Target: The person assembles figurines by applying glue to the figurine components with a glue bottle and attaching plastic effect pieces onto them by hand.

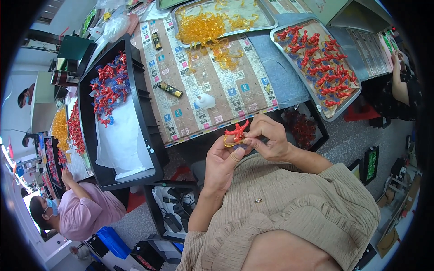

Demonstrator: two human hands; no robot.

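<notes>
Close to my body, just off the table's front edge, a small red plastic figure (237, 131) with outstretched arms is held between both hands. My left hand (220, 166) pinches it from below, near a thin yellow translucent strip (229, 144) and a bluish part at its foot. The fingertips of my right hand (271, 139) grip the figure's right side. Fingers partly cover the lower end, so I cannot tell how the strip is attached.
A metal tray of yellow strips (272, 23) stands at the back, some strips spilling over. A metal tray (329, 116) of red-and-blue figures lies right, a black bin (156, 175) of similar ones left. A white bottle (205, 101) stands on the table. Co-workers sit on both sides.
</notes>
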